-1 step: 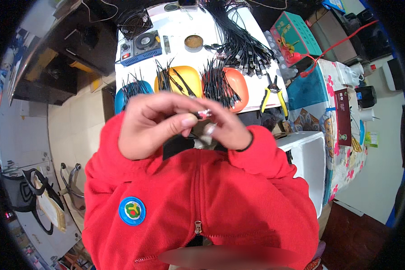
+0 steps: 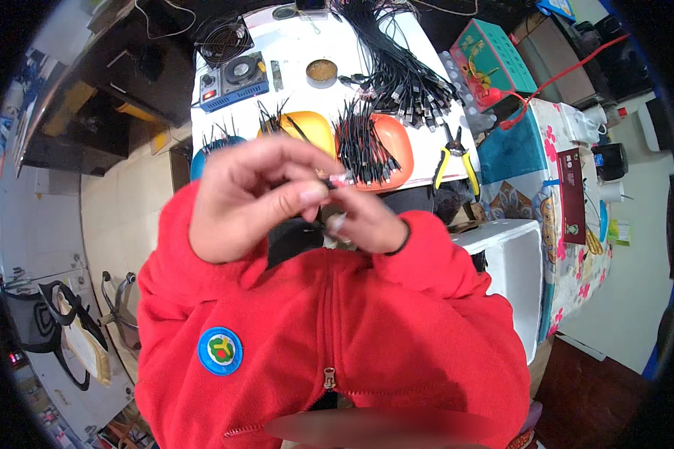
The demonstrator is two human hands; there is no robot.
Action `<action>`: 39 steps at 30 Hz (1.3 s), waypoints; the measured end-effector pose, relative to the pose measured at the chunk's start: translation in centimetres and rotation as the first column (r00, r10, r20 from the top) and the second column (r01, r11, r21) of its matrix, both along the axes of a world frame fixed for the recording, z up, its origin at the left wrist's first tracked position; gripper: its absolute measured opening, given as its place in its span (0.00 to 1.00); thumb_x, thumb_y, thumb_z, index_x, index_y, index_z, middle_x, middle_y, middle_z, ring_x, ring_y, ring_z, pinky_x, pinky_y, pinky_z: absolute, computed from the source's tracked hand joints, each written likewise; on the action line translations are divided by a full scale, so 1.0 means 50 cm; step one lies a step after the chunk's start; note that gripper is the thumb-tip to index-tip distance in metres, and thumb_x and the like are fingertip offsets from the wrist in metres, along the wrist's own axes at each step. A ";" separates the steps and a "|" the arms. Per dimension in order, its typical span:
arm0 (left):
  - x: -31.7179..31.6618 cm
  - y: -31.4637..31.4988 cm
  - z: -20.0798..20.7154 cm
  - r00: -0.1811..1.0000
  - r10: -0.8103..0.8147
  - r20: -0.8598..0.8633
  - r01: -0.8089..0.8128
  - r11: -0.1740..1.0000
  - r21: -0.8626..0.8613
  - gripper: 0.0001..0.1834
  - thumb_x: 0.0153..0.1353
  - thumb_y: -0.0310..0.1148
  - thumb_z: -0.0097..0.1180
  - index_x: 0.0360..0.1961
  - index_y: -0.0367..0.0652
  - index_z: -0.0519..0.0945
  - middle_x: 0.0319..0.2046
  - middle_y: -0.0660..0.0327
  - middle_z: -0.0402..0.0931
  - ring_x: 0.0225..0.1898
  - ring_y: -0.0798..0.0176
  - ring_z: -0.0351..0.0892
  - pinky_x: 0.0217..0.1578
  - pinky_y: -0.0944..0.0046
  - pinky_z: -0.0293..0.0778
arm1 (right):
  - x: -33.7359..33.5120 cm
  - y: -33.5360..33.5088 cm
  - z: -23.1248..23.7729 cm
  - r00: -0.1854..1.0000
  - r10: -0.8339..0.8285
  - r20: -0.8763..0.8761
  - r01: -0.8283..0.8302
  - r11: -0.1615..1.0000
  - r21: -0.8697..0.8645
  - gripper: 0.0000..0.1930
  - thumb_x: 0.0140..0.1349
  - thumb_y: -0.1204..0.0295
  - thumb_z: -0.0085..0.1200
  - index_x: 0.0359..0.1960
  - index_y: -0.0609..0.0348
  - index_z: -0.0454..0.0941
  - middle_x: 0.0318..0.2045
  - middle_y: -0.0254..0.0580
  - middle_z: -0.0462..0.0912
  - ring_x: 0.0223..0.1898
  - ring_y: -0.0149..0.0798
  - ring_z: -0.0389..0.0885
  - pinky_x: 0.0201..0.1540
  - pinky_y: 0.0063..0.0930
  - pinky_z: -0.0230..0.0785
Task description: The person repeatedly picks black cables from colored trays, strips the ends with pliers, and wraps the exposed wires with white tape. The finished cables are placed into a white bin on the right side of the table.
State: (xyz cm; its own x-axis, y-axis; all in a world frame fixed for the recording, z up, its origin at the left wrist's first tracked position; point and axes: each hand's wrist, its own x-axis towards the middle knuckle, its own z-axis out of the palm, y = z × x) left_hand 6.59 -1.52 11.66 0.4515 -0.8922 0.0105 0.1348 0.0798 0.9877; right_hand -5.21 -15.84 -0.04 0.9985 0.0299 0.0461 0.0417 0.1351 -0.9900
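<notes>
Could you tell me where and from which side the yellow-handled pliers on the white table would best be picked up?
Probably by the yellow handles. The pliers lie flat on the white table, dark jaws pointing away, handles splayed toward the near edge. A hand coming from the near right side, beside the orange tray, could likely close around both handles, clear of the black cables.

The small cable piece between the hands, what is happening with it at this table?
A person in a red fleece jacket holds a small cable piece close to the chest, pinched by the left hand and the right hand. Beyond them on the white table, an orange tray and a yellow tray hold similar short black cables.
</notes>
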 end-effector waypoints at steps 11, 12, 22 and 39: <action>0.304 -0.278 -0.207 0.178 -0.028 0.984 -0.176 0.983 0.060 0.06 0.57 0.27 0.53 0.34 0.39 0.79 0.28 0.48 0.78 0.32 0.45 0.79 0.34 0.56 0.74 | 0.048 0.025 -0.129 0.852 0.495 0.168 -0.518 0.756 0.401 0.35 0.68 0.45 0.33 0.62 0.66 0.55 0.51 0.45 0.72 0.55 0.34 0.68 0.59 0.29 0.56; 0.320 -0.290 -0.229 0.132 -0.119 0.984 -0.179 0.973 0.142 0.07 0.58 0.27 0.51 0.35 0.39 0.80 0.29 0.49 0.78 0.33 0.45 0.78 0.35 0.55 0.74 | 0.053 0.023 -0.133 0.851 0.494 0.178 -0.522 0.757 0.392 0.31 0.69 0.50 0.34 0.61 0.66 0.56 0.52 0.45 0.72 0.55 0.34 0.68 0.59 0.29 0.56; 0.392 -0.359 -0.311 -0.081 -0.310 0.947 -0.135 0.945 0.298 0.11 0.49 0.23 0.51 0.34 0.42 0.81 0.27 0.50 0.78 0.33 0.47 0.80 0.36 0.55 0.75 | 0.069 0.005 -0.159 0.891 0.434 0.133 -0.453 0.830 0.324 0.17 0.68 0.67 0.44 0.54 0.63 0.63 0.47 0.38 0.70 0.49 0.25 0.66 0.52 0.21 0.60; 0.398 -0.393 -0.319 -0.111 -0.438 0.892 -0.141 0.895 0.422 0.12 0.49 0.23 0.53 0.36 0.42 0.82 0.29 0.50 0.80 0.33 0.48 0.81 0.35 0.56 0.76 | 0.069 -0.004 -0.161 0.878 0.472 0.075 -0.458 0.785 0.418 0.19 0.64 0.72 0.50 0.55 0.64 0.63 0.49 0.43 0.69 0.53 0.30 0.68 0.51 0.25 0.67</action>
